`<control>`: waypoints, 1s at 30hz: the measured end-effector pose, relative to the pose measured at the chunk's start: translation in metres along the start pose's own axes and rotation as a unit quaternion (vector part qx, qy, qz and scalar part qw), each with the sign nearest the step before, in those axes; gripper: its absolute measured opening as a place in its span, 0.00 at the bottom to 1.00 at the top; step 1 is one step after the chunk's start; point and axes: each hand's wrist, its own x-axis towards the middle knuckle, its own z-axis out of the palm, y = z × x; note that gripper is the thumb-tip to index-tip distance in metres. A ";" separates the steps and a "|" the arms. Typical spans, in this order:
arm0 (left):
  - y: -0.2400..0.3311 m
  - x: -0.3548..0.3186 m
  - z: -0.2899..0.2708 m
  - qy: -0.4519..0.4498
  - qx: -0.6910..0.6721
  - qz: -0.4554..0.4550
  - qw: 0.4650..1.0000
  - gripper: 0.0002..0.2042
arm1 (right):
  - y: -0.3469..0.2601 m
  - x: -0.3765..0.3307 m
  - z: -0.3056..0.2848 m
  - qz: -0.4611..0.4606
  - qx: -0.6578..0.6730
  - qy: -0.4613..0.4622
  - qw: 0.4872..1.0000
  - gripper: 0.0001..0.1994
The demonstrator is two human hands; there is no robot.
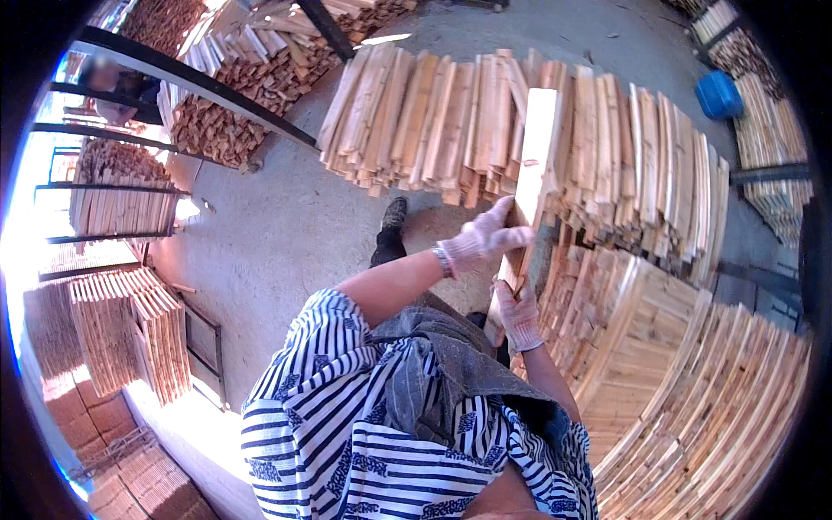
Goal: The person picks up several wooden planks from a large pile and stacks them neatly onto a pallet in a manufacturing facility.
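A long, pale wooden board (pixel 536 143) stretches away from my body, its far end over the stacked wood. My left hand (pixel 477 240), in a whitish knit glove, is at the board's left edge, with a digit laid across its face; part of the grip is hidden. Closer to me, my gloved right hand (pixel 520 319) is wrapped around the near part of the same board. Beyond both hands lies a wide pile of short wooden boards (pixel 433 121), which continues to the right (pixel 646 165).
Upright rows of boards (pixel 702 416) and a slatted wooden panel (pixel 646 321) stand to my right. Dark metal bars (pixel 199 78) cross the upper left. Further wood stacks (pixel 130 329) stand at left. A blue container (pixel 718 94) sits far right. Another person (pixel 113 95) is at the far left.
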 end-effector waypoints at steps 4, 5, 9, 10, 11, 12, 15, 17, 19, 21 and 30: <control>-0.037 0.021 -0.174 0.126 0.021 -0.100 0.987 0.25 | 0.026 0.060 0.060 0.080 -0.193 -0.029 0.977 0.27; -0.101 0.038 -0.236 0.177 0.103 -0.115 0.972 0.31 | 0.028 0.081 0.080 0.078 -0.300 -0.040 0.950 0.32; -0.170 0.102 -0.427 0.254 0.224 -0.096 0.936 0.43 | -0.050 0.153 0.214 0.079 -0.363 -0.086 0.925 0.40; -0.184 0.126 -0.465 0.272 0.274 -0.106 0.916 0.43 | -0.050 0.189 0.241 0.060 -0.349 -0.117 0.928 0.41; -0.159 0.139 -0.481 0.285 0.217 -0.129 0.925 0.43 | -0.043 0.221 0.268 0.043 -0.334 -0.145 0.930 0.43; -0.184 0.155 -0.519 0.298 0.289 -0.162 0.895 0.41 | -0.035 0.252 0.299 0.047 -0.240 -0.154 0.957 0.42; -0.218 0.202 -0.576 0.354 0.258 -0.256 0.862 0.40 | -0.046 0.331 0.401 0.004 -0.192 -0.134 0.972 0.40; -0.256 0.238 -0.606 0.414 0.194 -0.316 0.831 0.38 | -0.026 0.381 0.443 -0.012 -0.280 -0.158 0.947 0.38; -0.277 0.264 -0.621 0.450 0.157 -0.387 0.789 0.38 | -0.004 0.421 0.471 -0.022 -0.429 -0.161 0.889 0.36; -0.283 0.276 -0.622 0.382 0.117 -0.381 0.834 0.40 | 0.021 0.446 0.486 0.009 -0.553 -0.141 0.821 0.35; -0.294 0.309 -0.617 0.247 -0.120 -0.347 0.897 0.39 | 0.055 0.454 0.496 0.065 -0.398 -0.138 0.905 0.58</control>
